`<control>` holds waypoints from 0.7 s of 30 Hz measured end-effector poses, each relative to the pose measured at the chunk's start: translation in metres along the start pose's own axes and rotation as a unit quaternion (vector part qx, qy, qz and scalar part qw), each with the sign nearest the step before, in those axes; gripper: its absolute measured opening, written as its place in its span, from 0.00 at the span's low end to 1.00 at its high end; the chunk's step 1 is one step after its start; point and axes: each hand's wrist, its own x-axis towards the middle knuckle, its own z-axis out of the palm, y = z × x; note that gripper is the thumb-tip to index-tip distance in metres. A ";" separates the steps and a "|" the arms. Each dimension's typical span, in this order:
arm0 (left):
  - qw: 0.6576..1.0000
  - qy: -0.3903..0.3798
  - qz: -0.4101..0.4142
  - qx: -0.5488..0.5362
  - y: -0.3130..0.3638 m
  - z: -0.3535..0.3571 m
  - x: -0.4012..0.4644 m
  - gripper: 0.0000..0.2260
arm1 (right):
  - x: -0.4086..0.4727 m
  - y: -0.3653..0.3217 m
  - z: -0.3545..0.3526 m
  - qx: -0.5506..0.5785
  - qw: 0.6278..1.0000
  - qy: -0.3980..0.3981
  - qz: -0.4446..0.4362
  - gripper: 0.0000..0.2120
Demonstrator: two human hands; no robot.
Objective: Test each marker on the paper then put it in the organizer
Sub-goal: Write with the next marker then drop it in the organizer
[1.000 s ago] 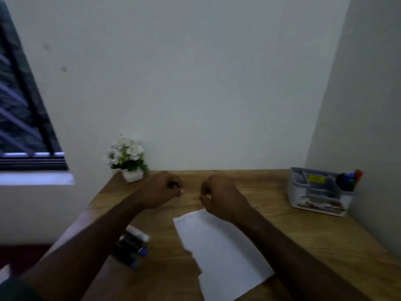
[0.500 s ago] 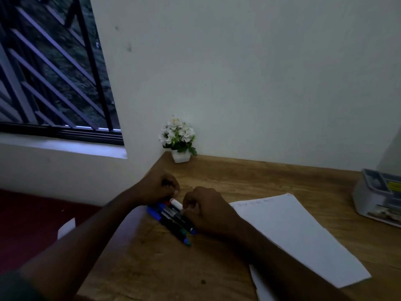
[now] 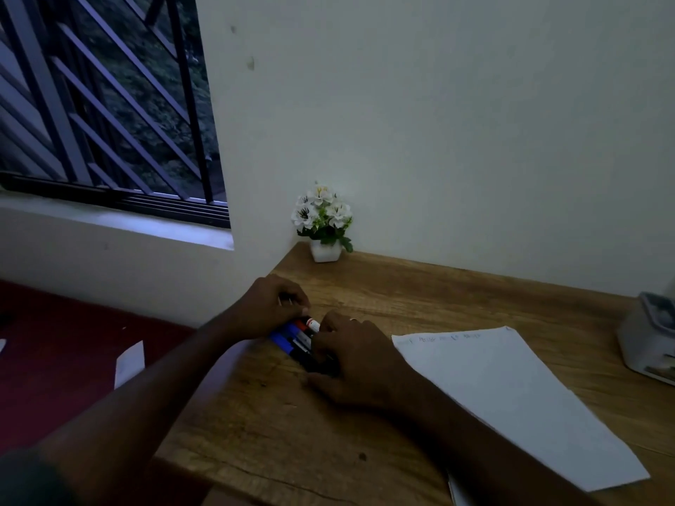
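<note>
1. Near the desk's (image 3: 365, 294) left edge, a cluster of markers (image 3: 292, 339) lies on the wood, blue, red and dark barrels side by side.
2. Left hand (image 3: 268, 312) rests at the cluster's far end, fingers curled onto the markers; whether they grasp one I cannot tell.
3. Right hand (image 3: 356, 359) covers the near end, fingers curled over the markers; its grasp is hidden too.
4. Paper (image 3: 511, 399) lies to the right, faint marks along its top.
5. Organizer (image 3: 648, 337) sits at the right edge, well apart.
6. A potted flower (image 3: 323, 222) stands in the corner.

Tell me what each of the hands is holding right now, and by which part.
Both hands, left hand and right hand, rest on the pile of blue, red and black markers; whether either grips one cannot be told.
</note>
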 end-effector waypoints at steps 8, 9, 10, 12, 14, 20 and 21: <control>1.000 -0.014 0.019 -0.014 0.004 -0.002 -0.008 0.02 | 0.001 -0.009 0.000 -0.114 0.993 -0.019 0.030 0.23; 1.000 -0.012 0.022 -0.018 0.004 -0.003 -0.008 0.03 | 0.001 -0.008 0.000 -0.111 0.993 -0.013 0.035 0.22; 0.999 -0.010 0.024 -0.025 0.005 -0.004 -0.009 0.03 | 0.000 -0.007 -0.001 -0.103 0.994 -0.002 0.041 0.21; 0.999 -0.005 0.029 -0.044 0.009 -0.006 -0.009 0.07 | 0.000 -0.001 -0.006 -0.081 0.995 0.025 0.055 0.19; 0.997 -0.011 0.035 -0.067 0.015 -0.009 -0.009 0.12 | 0.000 0.009 -0.016 -0.057 0.994 0.046 0.077 0.16; 0.988 -0.049 0.056 -0.133 0.054 0.008 0.009 0.09 | -0.026 0.058 -0.059 0.160 0.976 0.114 0.097 0.09; 0.985 -0.056 0.063 -0.149 0.064 0.015 0.013 0.09 | -0.036 0.065 -0.067 0.210 0.962 0.133 0.112 0.08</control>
